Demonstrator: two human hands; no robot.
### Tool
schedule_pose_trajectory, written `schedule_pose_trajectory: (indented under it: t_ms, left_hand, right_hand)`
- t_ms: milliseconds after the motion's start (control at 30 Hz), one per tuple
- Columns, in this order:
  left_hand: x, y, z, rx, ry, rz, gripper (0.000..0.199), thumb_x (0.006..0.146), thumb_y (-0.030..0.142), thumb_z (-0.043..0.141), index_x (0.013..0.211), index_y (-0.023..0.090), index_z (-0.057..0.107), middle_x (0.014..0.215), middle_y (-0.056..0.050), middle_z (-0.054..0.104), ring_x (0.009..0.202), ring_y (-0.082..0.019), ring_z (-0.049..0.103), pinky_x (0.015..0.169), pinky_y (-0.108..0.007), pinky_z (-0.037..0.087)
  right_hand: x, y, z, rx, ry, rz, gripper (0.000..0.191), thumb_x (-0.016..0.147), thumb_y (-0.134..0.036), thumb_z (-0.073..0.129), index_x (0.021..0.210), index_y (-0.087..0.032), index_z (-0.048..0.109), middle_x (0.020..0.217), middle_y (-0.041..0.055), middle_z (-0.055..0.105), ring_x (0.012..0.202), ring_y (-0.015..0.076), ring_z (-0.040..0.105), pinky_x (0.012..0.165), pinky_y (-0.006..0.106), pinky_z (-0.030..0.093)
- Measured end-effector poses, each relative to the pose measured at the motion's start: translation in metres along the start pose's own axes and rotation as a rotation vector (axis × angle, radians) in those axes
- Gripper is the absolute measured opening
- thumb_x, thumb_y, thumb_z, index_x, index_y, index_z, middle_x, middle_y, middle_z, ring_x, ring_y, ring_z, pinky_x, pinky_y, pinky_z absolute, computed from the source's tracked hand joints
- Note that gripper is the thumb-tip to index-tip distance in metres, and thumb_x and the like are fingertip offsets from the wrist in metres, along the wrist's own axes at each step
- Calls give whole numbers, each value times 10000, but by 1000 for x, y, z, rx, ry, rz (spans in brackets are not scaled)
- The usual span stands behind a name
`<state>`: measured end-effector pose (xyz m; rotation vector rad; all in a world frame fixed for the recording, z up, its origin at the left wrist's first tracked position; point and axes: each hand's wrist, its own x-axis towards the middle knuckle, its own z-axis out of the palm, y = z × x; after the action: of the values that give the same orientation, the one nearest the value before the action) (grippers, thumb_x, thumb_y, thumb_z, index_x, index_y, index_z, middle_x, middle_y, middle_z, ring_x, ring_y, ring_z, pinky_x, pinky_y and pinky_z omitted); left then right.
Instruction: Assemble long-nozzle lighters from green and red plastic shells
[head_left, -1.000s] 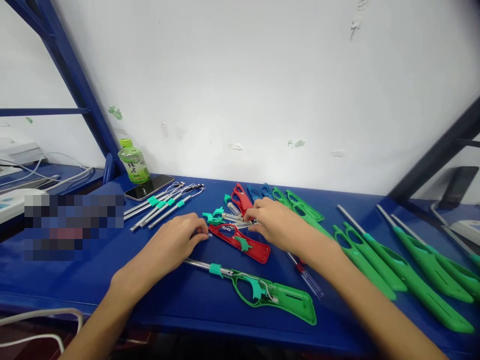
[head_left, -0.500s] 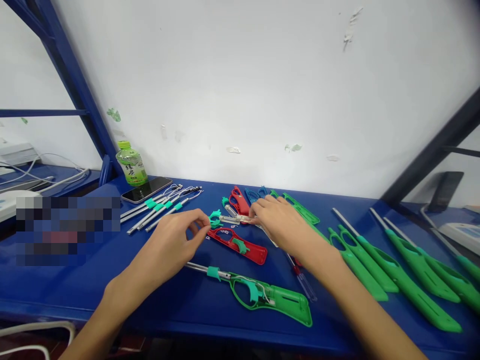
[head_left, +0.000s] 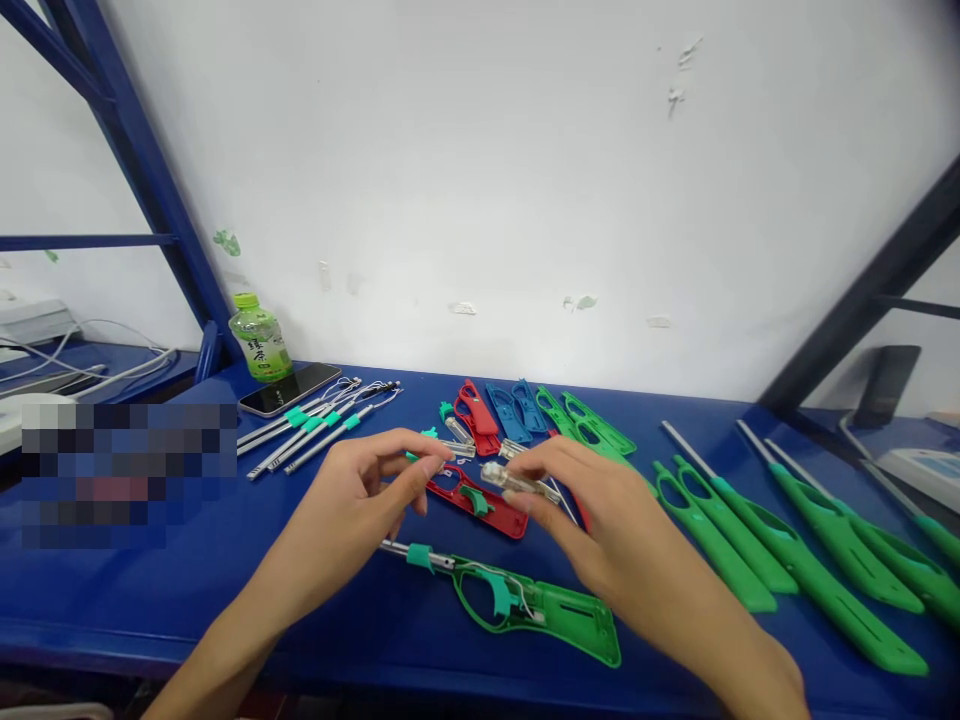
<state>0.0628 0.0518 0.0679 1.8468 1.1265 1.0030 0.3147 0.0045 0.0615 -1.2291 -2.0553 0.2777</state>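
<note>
R hand (head_left: 581,500) has a clear tank (head_left: 521,483) clamped btwn thumb & fingers, held up just beyond the open green shell (head_left: 577,610). L hand (head_left: 375,480) is off the shell's left, beyond it; thumb & index tips close together, can't tell if anything's pinched btwn them. Its palm side hides the far end of the rod (head_left: 401,548), which runs out of the shell's left end w/ a teal clip (head_left: 420,556) round it. Teal trigger (head_left: 501,597) & white wire (head_left: 517,583) sit inside the shell.

Just beyond the shell, apart from it: a red shell (head_left: 502,515) w/ its own teal piece (head_left: 475,502), partly behind the hands. Further beyond: loose clear tanks (head_left: 459,449), blue shells (head_left: 508,408), another red piece (head_left: 480,420). Beyond & a bit right: more green shells (head_left: 615,432).

Well right of the open shell: green lighters (head_left: 825,590), rods pointing away toward the wall (head_left: 480,180). Well left & beyond: clipped rods (head_left: 309,440) w/ wires, then phone (head_left: 291,388) lying flat, bottle (head_left: 259,340) upright behind it. All on the blue table (head_left: 330,620).
</note>
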Motion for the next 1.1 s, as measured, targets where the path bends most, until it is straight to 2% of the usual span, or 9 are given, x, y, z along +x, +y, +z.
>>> schedule_pose_trajectory:
  t_ms: [100,200,467,633,833,1100]
  left_hand:
    - [0,0,3,-65,-57,-49,412,981,606,696,1064,218,802,669,-10,753,434,-115,526,413,-217,417]
    - [1,0,5,-100,-97,-73,426,983,610,691,1079,209,796,679,-23,773,433,-118,538,414,-219,426]
    - [-2,4,8,-62,-45,-28,344,1006,556,685,1023,233,799,615,21,689,458,-126,558,432,-227,446]
    - [-4,2,13,-130,-42,21,283,995,499,723,1075,230,758,593,45,632,479,-131,570,416,-216,425]
    - [-5,3,12,-171,-15,17,248,988,469,746,1014,224,720,629,49,633,478,-113,543,414,-208,397]
    - [-5,4,13,-197,-4,37,237,975,463,766,982,234,704,617,60,595,477,-114,518,429,-217,376]
  right_hand:
    - [3,-3,3,66,-93,42,51,1125,-290,680,1106,-330,704,1104,-76,790,968,160,743,834,300,550]
    - [5,-2,6,89,-130,57,69,1115,-275,695,1117,-339,721,1085,-82,793,963,164,742,844,310,546]
    - [5,0,10,84,-66,14,107,1127,-285,677,1173,-353,744,1151,-80,814,1029,166,757,904,326,556]
    - [7,1,13,70,-31,-10,100,1124,-267,686,1163,-333,749,1146,-78,820,1014,158,762,907,317,560]
    - [7,2,11,53,-85,-15,118,1129,-240,666,1155,-302,763,1149,-46,820,1030,178,759,930,337,559]
    - [8,3,10,43,-52,-18,124,1114,-218,687,1160,-302,767,1160,-45,827,1004,176,780,932,327,574]
